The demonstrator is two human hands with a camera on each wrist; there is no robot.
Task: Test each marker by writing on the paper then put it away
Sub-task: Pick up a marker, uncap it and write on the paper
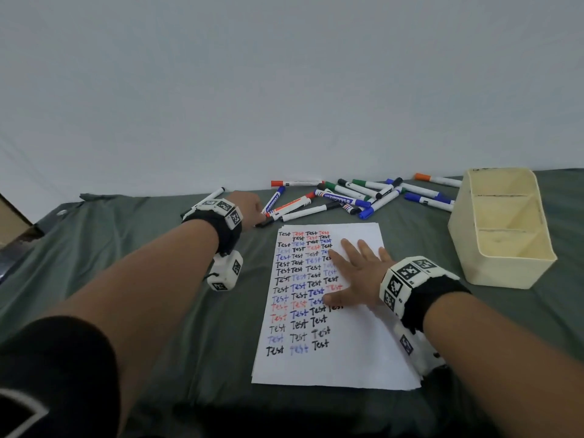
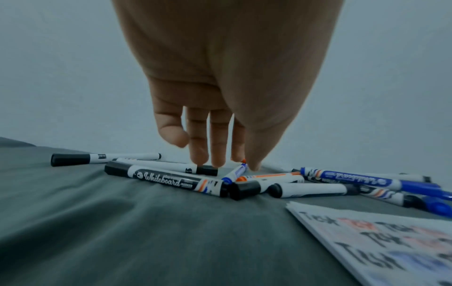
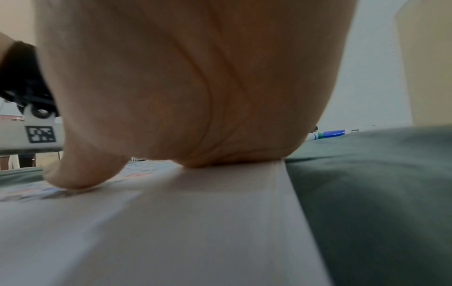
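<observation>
Several whiteboard markers point(image 1: 347, 197) with black, blue, red, green and orange caps lie in a loose pile at the back of the table. My left hand point(image 1: 252, 210) reaches down at the pile's left end. In the left wrist view its fingers point(image 2: 217, 154) hang straight, tips just above a thin black-capped marker point(image 2: 156, 164) and a small blue one point(image 2: 236, 172), gripping nothing. A stack of white paper point(image 1: 331, 358) covered with rows of "Test" lies in the middle. My right hand point(image 1: 354, 267) presses flat on it, fingers spread; the palm point(image 3: 195, 96) rests on the paper point(image 3: 195, 212).
A cream plastic box point(image 1: 502, 232) with three empty compartments stands at the right, beside the paper. A grey-green cloth point(image 1: 158, 248) covers the table. A white wall rises right behind the markers. A brown box edge point(image 1: 12, 222) shows at far left.
</observation>
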